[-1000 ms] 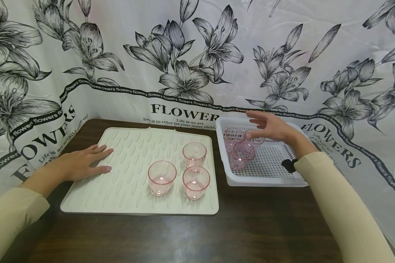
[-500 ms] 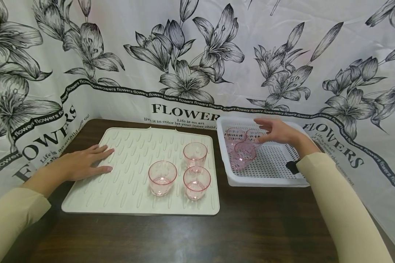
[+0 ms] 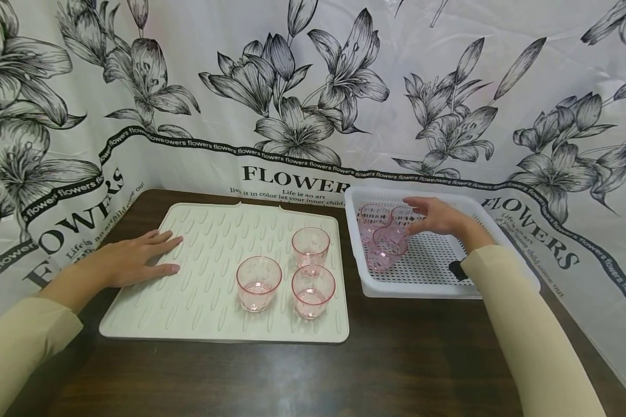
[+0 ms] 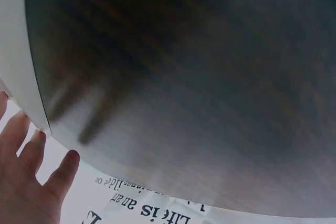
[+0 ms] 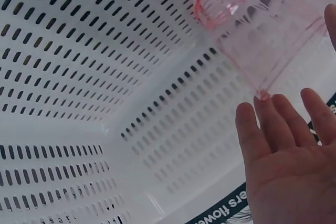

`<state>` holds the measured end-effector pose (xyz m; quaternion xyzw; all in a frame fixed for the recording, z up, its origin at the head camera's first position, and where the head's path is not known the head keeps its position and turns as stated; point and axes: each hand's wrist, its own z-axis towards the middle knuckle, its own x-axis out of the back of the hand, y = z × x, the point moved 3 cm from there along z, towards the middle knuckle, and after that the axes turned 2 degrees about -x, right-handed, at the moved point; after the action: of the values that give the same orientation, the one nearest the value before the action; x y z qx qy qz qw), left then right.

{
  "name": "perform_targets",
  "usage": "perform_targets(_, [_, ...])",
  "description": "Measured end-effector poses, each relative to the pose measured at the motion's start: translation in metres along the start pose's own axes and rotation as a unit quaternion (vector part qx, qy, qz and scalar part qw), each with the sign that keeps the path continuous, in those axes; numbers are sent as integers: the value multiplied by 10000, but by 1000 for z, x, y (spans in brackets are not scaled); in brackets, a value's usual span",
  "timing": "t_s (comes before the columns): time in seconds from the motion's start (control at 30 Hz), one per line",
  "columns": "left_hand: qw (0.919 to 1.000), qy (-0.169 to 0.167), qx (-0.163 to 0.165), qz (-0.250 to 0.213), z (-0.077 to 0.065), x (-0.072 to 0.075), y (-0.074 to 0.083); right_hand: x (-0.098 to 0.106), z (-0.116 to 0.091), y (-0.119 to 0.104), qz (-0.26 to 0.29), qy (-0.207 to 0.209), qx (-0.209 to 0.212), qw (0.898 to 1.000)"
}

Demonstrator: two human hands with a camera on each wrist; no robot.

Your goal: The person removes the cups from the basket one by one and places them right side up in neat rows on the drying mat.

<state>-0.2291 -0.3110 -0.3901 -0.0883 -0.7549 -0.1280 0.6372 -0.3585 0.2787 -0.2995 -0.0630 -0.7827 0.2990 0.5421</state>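
Note:
My left hand [image 3: 122, 258] lies with spread fingers on the left edge of a cream drying mat [image 3: 198, 278]; the left wrist view shows its fingertips at the mat's edge. Three pink-rimmed glasses [image 3: 258, 284] stand on the mat's right part. To the right, a white perforated basket [image 3: 422, 289] holds three more pink glasses [image 3: 389, 240], grouped at its left end. My right hand [image 3: 440, 217] reaches into the basket at the back right glass [image 3: 400, 215]. In the right wrist view its nearly straight fingers meet a glass's rim [image 5: 262, 94], the thumb apart at the frame edge.
Mat and basket rest side by side on a dark wooden table [image 3: 292, 376]. Behind them hangs a white curtain [image 3: 188, 168] printed with black flowers and lettering. A black object [image 3: 457, 270], partly hidden by the right sleeve, shows at the right wrist.
My right hand has come down and slightly to the right, lower into the basket beside the back right glass. The left hand and the glasses on the mat keep their places.

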Motion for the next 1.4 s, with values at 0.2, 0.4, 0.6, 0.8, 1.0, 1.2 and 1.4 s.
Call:
perform_targets(0.2, [10000,-16,13,14,1,1,0,-3,2,5,57,53,-46,10000])
perform_targets(0.4, [10000,-35,15,-9,2,1,1,-5,4,9,56,134,-180,9997])
perform_targets(0.6, [10000,-14,-2,21,2,1,0,-3,3,4,-286,243,-172,9991])
perform_targets(0.8, [10000,-17,-16,-8,2,1,0,4,-1,-2,-522,401,-177,9977])
perform_targets(1.0, [10000,7,5,33,3,1,0,17,-6,-4,-493,784,-206,9955])
perform_targets(1.2, [10000,-21,31,40,2,1,-1,27,-12,-17,-260,1110,-107,9934])
perform_targets(1.4, [10000,-67,37,3,1,1,0,31,-14,-29,-304,1288,-38,9912])
